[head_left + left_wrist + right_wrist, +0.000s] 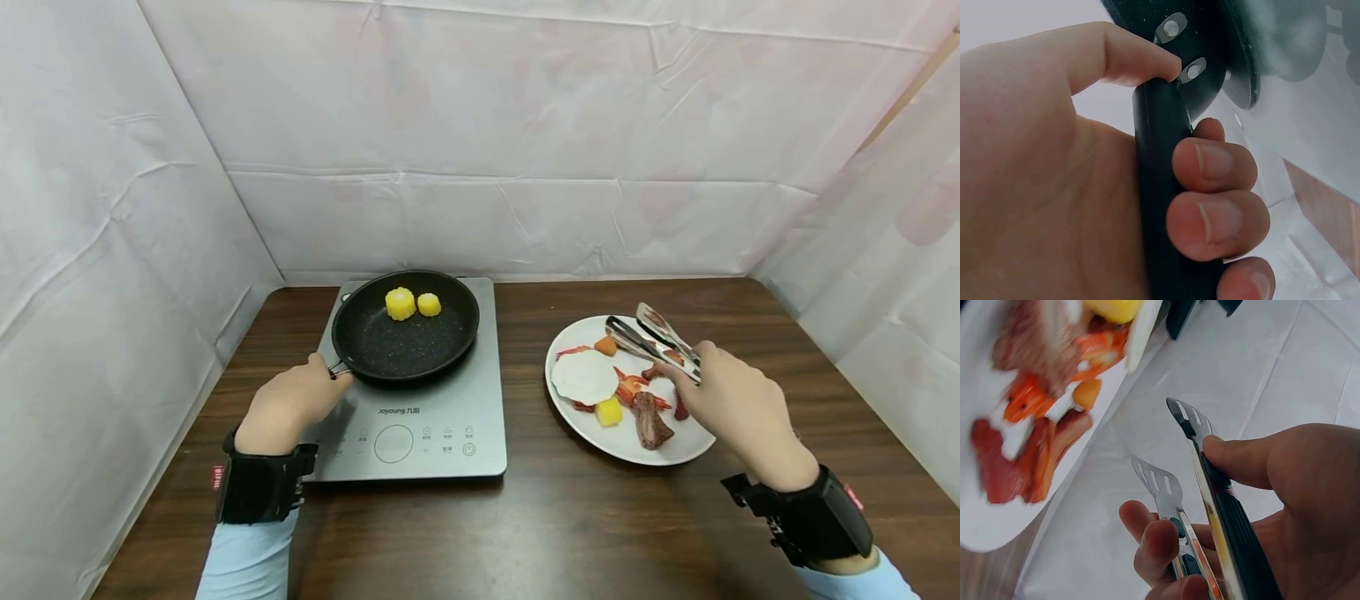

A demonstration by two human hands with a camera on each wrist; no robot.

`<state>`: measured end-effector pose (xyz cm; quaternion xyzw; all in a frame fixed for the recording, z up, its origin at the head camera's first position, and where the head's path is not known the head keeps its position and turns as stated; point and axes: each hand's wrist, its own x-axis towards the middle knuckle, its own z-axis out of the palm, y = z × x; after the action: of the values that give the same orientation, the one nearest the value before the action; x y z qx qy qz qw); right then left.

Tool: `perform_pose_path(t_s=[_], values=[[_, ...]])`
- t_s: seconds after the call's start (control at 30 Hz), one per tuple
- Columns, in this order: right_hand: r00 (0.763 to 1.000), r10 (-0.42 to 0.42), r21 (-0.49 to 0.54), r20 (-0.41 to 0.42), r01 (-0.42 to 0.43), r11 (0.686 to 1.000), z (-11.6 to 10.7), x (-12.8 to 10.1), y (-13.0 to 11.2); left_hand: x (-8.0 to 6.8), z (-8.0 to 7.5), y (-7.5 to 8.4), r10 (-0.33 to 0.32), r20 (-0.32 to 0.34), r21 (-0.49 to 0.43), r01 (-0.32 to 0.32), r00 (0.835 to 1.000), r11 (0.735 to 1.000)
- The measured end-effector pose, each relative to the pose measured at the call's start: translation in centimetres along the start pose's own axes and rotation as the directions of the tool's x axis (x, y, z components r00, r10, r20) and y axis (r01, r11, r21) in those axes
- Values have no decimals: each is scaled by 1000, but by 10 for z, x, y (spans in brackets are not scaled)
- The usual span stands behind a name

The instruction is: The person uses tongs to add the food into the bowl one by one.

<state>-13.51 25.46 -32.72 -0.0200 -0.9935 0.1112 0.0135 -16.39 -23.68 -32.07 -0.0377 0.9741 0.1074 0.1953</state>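
My left hand (296,404) grips the black handle (1163,187) of a frying pan (405,354), thumb at its top end and fingers curled round it. In the pan sit a larger yellow corn piece (400,304) and a smaller corn piece (429,305). My right hand (738,408) holds metal food tongs (663,327) with dark grips between thumb and fingers. Their tips (1159,477) stand apart with nothing between them, over the far right part of a white plate (667,455). The plate bears meat pieces (649,421), a round white slice (585,377) and a yellow chunk (609,411).
Under the pan is a silver induction cooktop (438,396) with touch controls at its front. The dark wooden table (540,517) extends between cooktop and plate and along the front. White sheeting (487,225) closes off the back and both sides.
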Motion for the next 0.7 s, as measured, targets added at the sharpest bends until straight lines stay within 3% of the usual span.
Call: perform_pose_path(t_s=[0.4,0.7], values=[[997,73,-1,5,-73,997,5,-10,40,1,-1,1,-6,13,4,6,1000,1000],[989,111,-7,101,-111,994,11,-7,50,2,0,1,-12,13,13,12,1000,1000]])
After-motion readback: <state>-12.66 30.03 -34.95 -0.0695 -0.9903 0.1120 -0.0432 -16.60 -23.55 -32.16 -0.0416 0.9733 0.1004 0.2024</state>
